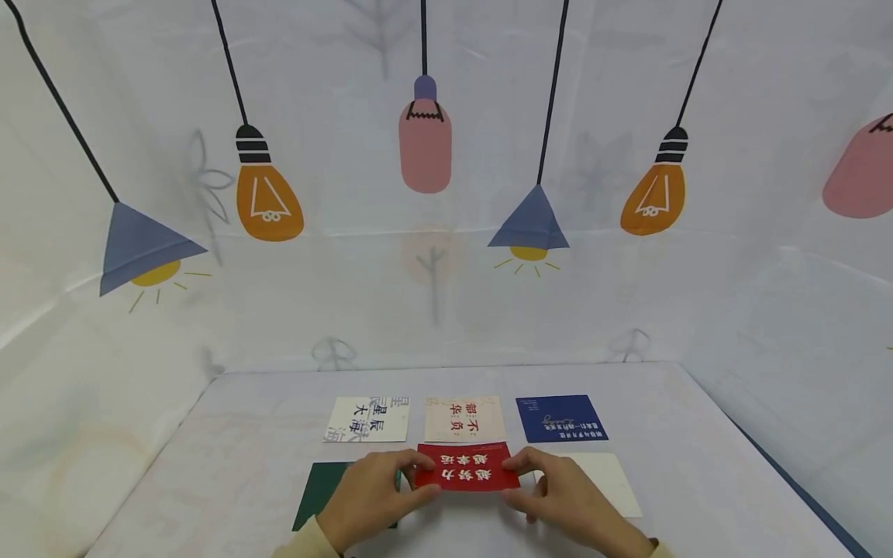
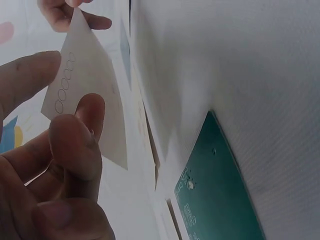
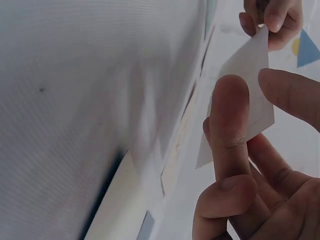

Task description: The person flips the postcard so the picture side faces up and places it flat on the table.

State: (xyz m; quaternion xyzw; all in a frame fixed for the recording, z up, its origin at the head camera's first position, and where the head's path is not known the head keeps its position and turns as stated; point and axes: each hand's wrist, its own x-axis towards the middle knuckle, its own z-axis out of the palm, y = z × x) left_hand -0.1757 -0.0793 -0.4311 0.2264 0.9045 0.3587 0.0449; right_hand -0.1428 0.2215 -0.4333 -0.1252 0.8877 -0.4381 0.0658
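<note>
A red postcard [image 1: 466, 467] with white Chinese characters is held by its two short ends above the table. My left hand [image 1: 380, 494] pinches its left end between thumb and fingers. At the opposite end, my right hand [image 1: 565, 496] pinches it the same way. The card's pale back [image 2: 95, 75] faces the wrist cameras; a row of printed circles runs along one edge in the left wrist view. Under my left hand lies a dark green card [image 1: 317, 488], partly covered. A cream card [image 1: 610, 480] lies beside and partly behind my right hand.
Along the back of the white table [image 1: 244, 434] lie a white card with dark characters [image 1: 370, 420], a pale pink card with red characters [image 1: 465, 418] and a dark blue card [image 1: 561, 418]. A white curtain [image 1: 349, 302] printed with lamps hangs behind.
</note>
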